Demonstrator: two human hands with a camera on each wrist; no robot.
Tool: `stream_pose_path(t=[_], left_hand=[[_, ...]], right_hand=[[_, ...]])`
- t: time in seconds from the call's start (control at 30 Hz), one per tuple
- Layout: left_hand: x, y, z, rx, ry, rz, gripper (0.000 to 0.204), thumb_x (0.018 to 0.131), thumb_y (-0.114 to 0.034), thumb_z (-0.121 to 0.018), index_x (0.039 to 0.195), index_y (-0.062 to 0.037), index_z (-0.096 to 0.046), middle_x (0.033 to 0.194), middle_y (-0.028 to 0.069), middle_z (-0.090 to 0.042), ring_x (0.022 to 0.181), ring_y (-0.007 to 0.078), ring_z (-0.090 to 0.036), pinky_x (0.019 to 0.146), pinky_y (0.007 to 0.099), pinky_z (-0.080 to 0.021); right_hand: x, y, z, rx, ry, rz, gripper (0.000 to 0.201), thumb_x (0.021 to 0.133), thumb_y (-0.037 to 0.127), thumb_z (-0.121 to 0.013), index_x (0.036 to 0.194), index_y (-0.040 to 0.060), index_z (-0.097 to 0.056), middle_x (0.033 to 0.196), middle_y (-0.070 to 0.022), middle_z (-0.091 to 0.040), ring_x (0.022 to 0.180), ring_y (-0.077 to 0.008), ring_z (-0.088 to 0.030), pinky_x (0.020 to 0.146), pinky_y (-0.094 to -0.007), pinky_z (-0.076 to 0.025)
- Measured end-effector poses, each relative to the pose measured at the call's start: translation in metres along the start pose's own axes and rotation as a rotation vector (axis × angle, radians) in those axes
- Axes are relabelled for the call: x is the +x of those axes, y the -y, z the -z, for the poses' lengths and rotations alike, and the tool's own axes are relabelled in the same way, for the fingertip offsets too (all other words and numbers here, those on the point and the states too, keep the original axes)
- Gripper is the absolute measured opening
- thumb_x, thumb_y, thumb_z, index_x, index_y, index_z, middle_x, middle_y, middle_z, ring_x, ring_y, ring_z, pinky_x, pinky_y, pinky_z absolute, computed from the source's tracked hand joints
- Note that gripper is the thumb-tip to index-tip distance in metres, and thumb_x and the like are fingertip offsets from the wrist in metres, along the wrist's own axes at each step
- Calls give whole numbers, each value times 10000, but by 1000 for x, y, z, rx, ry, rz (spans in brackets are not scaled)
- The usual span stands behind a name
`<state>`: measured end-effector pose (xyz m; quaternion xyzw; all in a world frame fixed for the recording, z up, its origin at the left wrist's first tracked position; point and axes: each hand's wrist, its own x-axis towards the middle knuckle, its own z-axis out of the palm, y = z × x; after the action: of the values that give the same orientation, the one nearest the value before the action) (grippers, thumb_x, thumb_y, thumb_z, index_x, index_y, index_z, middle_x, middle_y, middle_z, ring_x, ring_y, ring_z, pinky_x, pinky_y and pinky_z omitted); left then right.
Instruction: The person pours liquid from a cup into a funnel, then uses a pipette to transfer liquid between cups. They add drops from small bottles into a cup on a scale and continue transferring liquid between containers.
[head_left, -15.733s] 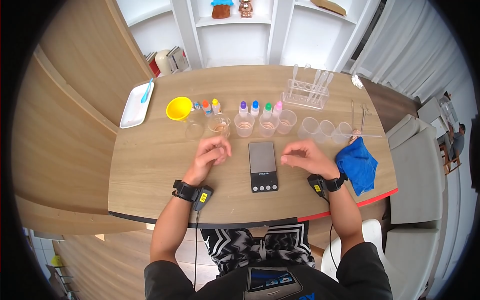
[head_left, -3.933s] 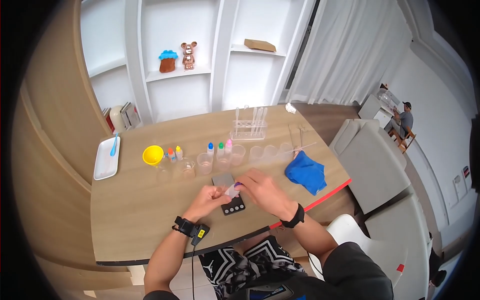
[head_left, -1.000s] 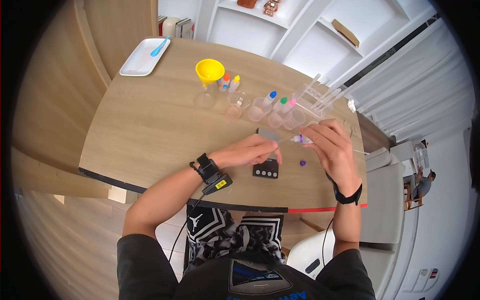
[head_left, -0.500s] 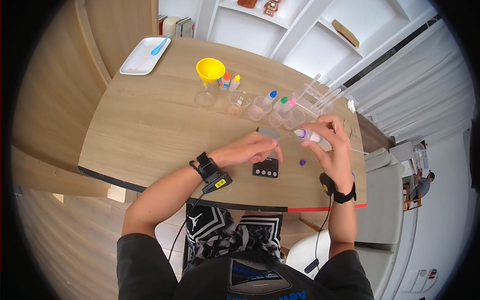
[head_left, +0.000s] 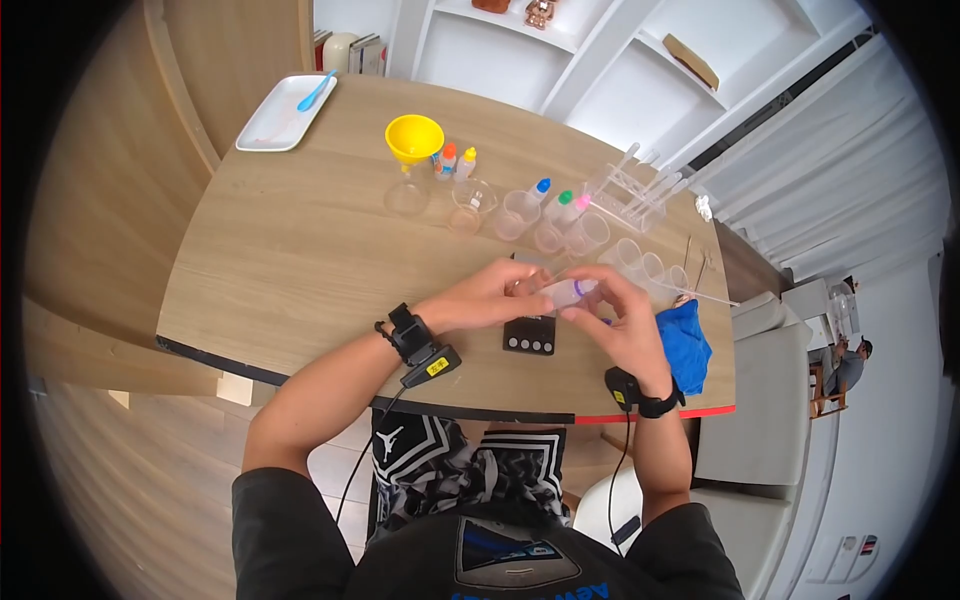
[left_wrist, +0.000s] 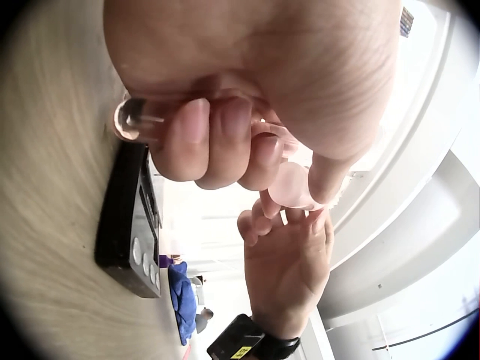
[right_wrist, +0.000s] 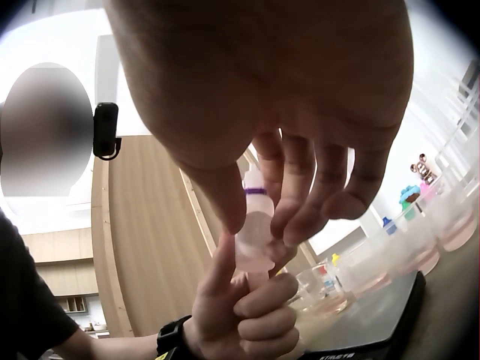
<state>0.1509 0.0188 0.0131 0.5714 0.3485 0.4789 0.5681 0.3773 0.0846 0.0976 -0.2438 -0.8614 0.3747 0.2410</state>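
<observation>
Curled fingers of my left hand (head_left: pixel 495 297) hold a clear tube (left_wrist: pixel 133 121), its end showing past the fingers in the left wrist view. The same hand's thumb and forefinger touch the base of a small translucent bottle (head_left: pixel 566 292) with a purple neck ring. My right hand (head_left: pixel 628 322) pinches that bottle near the ring, and its uncapped nozzle (right_wrist: pixel 252 177) points up in the right wrist view. Both hands are over or beside the scale (head_left: pixel 529 336). A purple cap (head_left: pixel 606 322) lies on the table by the right hand, partly hidden.
Behind the hands stand clear cups (head_left: pixel 516 215), capped dropper bottles (head_left: pixel 542 190), a yellow funnel (head_left: pixel 414 138) and a tube rack (head_left: pixel 628 198). A white tray (head_left: pixel 286 112) lies far left. A blue cloth (head_left: pixel 684 345) and metal tools (head_left: pixel 702 268) are at the right.
My right hand has moved left and down to the left hand. The bottle, whose nozzle pointed left, is turned around with its base against the left fingers.
</observation>
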Motion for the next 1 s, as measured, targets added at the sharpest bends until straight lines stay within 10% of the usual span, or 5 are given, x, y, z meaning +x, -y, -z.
stream_pose_path(t=[0.23,0.4,0.47,0.8,1.0], left_hand=[[4,8,-1,5,-91,-1,336,1049,-332,-693,1197,-30,-682,725,-118,-444,616,-6,-380,525,219,-278],[5,9,-1,20,-122,9,334,1022,-356,-725,991,-27,-673,727,-108,-404,651,17,-370,550,259,-296],[4,7,0,14,-99,4,323,1034,-328,-711,1141,-24,-683,723,-112,-442,628,5,-384,534,233,-295],[8,21,5,103,-73,-49,345,1003,-303,-749,1192,-17,-716,758,-97,-567,659,2,-441,595,221,-360],[2,3,3,80,-24,14,354,993,-321,-758,1179,-21,-736,739,-106,-544,669,5,-404,592,231,-325]], right_hand=[[-20,-22,44,-494,8,-155,361,828,37,-826,1167,-4,-709,981,-113,-680,795,-219,-638,700,-357,-522],[-40,-44,41,-386,142,-239,249,847,22,-791,1082,-3,-713,958,-138,-673,777,-274,-661,717,-381,-530],[-44,-49,36,-383,142,-230,219,848,12,-783,1056,3,-716,956,-142,-677,776,-280,-668,719,-383,-533],[-16,4,43,107,-132,2,276,807,-120,-781,1053,4,-757,1008,-99,-722,975,-240,-712,834,-348,-572],[7,41,26,-254,-22,188,253,806,-84,-789,1039,9,-759,1033,-120,-726,941,-288,-713,824,-367,-564]])
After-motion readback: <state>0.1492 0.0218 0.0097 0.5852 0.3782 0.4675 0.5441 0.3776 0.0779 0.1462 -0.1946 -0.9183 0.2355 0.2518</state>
